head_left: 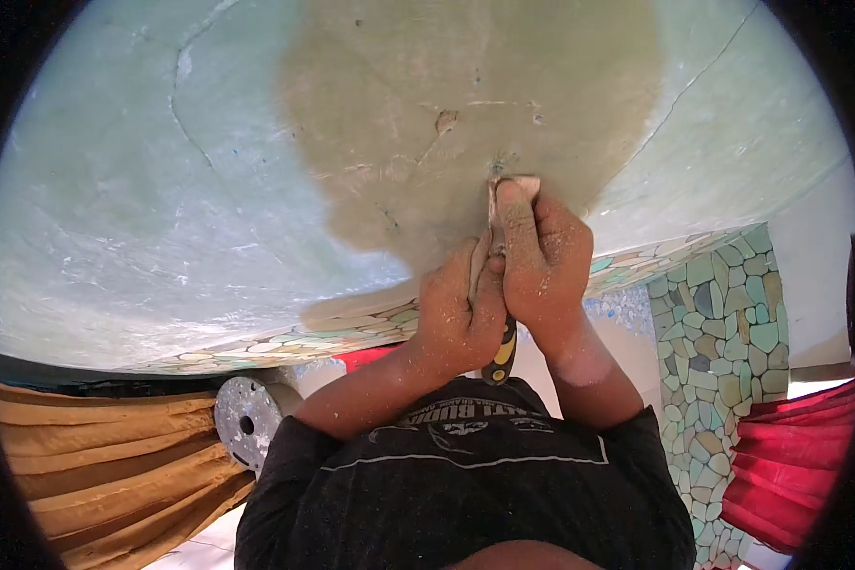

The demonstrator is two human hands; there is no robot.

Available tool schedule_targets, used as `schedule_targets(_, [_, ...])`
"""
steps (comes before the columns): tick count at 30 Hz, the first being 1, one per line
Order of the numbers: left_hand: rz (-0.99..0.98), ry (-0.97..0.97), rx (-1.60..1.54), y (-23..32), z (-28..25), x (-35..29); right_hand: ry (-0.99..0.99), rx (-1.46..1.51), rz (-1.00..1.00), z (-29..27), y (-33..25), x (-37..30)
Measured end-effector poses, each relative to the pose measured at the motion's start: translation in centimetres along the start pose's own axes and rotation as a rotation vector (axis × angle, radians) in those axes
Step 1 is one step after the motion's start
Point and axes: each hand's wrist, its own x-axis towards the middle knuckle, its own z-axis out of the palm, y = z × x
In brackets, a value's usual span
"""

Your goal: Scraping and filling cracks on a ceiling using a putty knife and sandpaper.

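Observation:
A scraper with a black-and-yellow handle (500, 361) is held in both my hands, its tip against a greenish plastered surface (399, 114). My right hand (549, 261) is closed round the upper part, thumb stretched along the whitish, dusty blade end (528, 182). Lower down, my left hand (458, 304) is closed about the neck and top of the handle, which juts out below it toward my chest. Pale dust coats both hands. Just beyond the blade lies a small dark chipped spot (503, 163), and farther off a brown pit (446, 121) marks the surface.
A large brownish damp-looking patch spreads over the middle of the surface; long cracks (174, 85) run left and right. Stone mosaic (722, 323) borders it at the right and along the near edge. An orange cloth (114, 456), a grey spool-like cylinder (249, 418) and a red cloth (798, 465) flank me.

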Motion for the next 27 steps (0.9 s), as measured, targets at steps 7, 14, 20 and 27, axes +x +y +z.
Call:
schedule_targets(7, [0.009,-0.006,0.014,0.6,-0.2,-0.1,0.004,0.007,0.07,-0.4,-1.0,-0.1])
schedule_targets(14, [0.046,-0.024,0.016,1.6,-0.7,1.2,-0.013,0.008,0.082,-0.4,-2.7,0.8])
schedule_targets(20, [0.02,-0.067,-0.053,1.9,-0.5,1.3,0.064,0.128,-0.007,-0.9,-0.2,-0.5])
schedule_targets(27, [0.065,-0.046,0.057,2.3,0.1,1.5,0.003,0.171,0.068,-2.3,-0.7,-0.1])
